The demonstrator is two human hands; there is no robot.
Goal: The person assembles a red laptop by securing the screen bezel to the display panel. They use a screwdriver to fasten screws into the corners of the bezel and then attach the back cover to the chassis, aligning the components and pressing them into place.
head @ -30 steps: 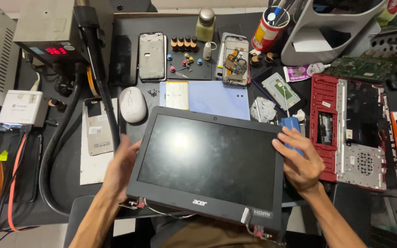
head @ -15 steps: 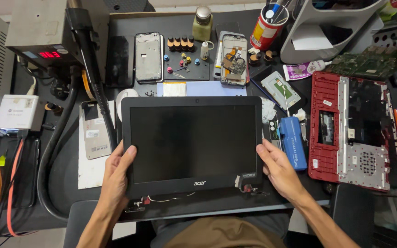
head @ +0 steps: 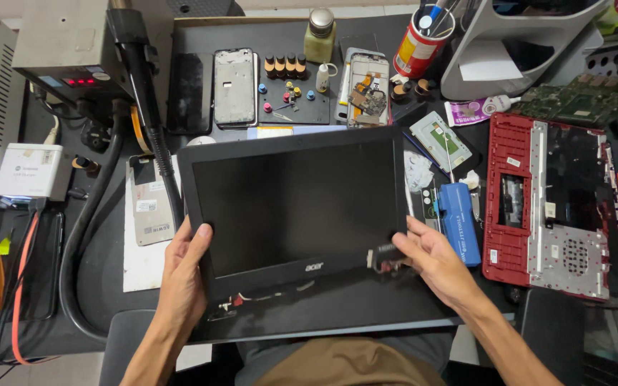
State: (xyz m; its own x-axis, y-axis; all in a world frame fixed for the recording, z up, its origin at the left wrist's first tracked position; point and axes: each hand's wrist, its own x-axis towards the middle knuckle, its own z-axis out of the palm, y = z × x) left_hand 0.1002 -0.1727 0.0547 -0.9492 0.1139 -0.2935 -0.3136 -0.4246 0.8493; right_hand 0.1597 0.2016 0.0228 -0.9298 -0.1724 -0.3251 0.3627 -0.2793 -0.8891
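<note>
Workbench point(head: 366, 318), dark, crowded to its edges; a person sits at its near side.

Laptop screen assembly point(head: 291, 204), black, detached from its body: largest item, lying at the bench centre, glass dark, its lower edge toward the person. Left hand point(head: 184, 275) grips the lower-left corner, thumb on the bezel. Right hand point(head: 430, 261) holds the lower-right corner near the hinge point(head: 384, 256), fingers curled about it. Loose thin cables point(head: 273, 293) trail from the bottom edge. Judged from this, separation of the lid from the base is done; bezel and panel look not yet opened, though that cannot be told for sure.

Laptop base point(head: 556, 204), red frame with grey metal plate, well apart to the right, stripped of its keyboard side.

Rework station point(head: 66, 53), grey box with red display, rear left, its thick black hose point(head: 91, 214) looping down beside the screen's left edge, the nearest obstruction.

Green circuit board point(head: 574, 100), rear right.

Phone back panel point(head: 148, 204), pale, just left of the screen.

Phone frames point(head: 234, 86), rear centre, beside a dark mat point(head: 295, 107) with small bottles and coloured caps.

Blue tool point(head: 459, 221), just beside the right hand.

Red tin of pens point(head: 420, 46), rear.
</note>
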